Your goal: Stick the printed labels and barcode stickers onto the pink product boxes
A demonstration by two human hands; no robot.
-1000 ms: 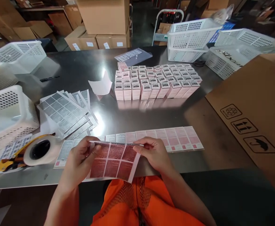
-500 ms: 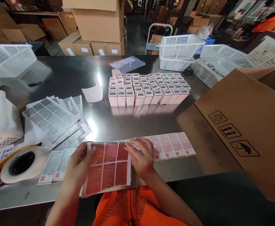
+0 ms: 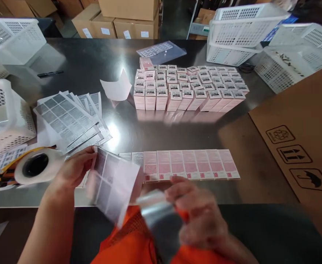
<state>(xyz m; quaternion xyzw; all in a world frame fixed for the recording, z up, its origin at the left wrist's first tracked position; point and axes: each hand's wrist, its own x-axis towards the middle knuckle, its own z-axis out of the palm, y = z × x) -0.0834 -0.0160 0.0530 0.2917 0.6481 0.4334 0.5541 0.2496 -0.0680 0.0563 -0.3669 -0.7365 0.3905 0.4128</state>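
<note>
My left hand (image 3: 74, 169) grips the upper left corner of a label sheet (image 3: 112, 183), which hangs blurred over the table's near edge. My right hand (image 3: 198, 211), also blurred, is closed on a shiny peeled label (image 3: 161, 218) pulled away from the sheet, low over my orange vest. Just beyond both hands a row of flat pink boxes (image 3: 190, 164) lies side by side on the steel table (image 3: 161, 132). Farther back stands a block of upright pink boxes (image 3: 188, 88) with barcode stickers on top.
A fanned pile of label sheets (image 3: 67, 123) and a tape dispenser (image 3: 31, 168) lie at the left. White baskets (image 3: 3, 110) stand left, more baskets (image 3: 240, 33) at the back right. A large cardboard box (image 3: 301, 139) leans at the right. A curled backing paper (image 3: 116, 90) rests mid-table.
The sheet was held flat in both hands; now my right hand has pulled a label off toward my body, and the left hand has swung the sheet to the left.
</note>
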